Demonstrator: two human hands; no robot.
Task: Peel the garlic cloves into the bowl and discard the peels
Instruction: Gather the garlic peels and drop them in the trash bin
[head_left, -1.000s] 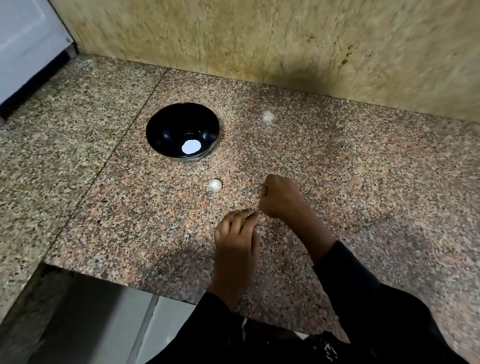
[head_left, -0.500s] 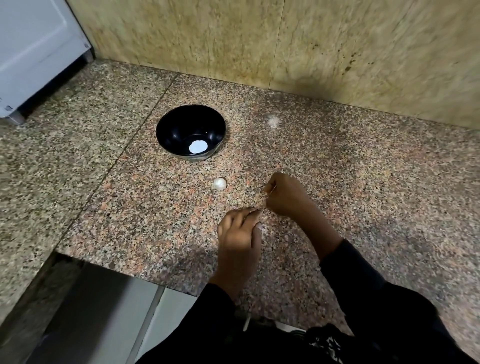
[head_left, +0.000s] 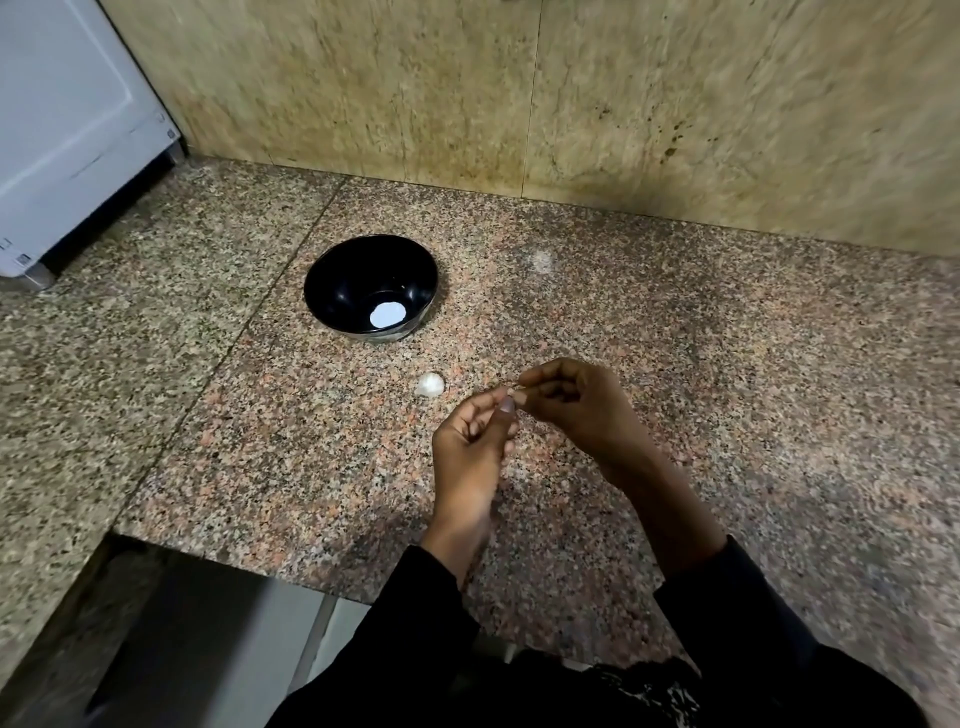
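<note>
A black bowl (head_left: 358, 275) with a white spot at its bottom stands on the granite counter (head_left: 727, 364). A white garlic piece (head_left: 430, 385) lies on the counter below the bowl, to the left of my hands. My left hand (head_left: 475, 441) and my right hand (head_left: 576, 405) are raised above the counter with fingertips meeting. Both pinch a small garlic clove (head_left: 515, 393), mostly hidden by my fingers.
A faint white speck (head_left: 542, 260) lies on the counter right of the bowl. A tiled wall (head_left: 571, 104) rises behind. A white appliance (head_left: 62, 119) stands at the far left. The counter's front edge (head_left: 260, 566) drops to the floor at the lower left.
Both hands have lifted off the counter and turned palm-up toward each other, now pinching the clove in the air. The view has tilted upward, showing more wall.
</note>
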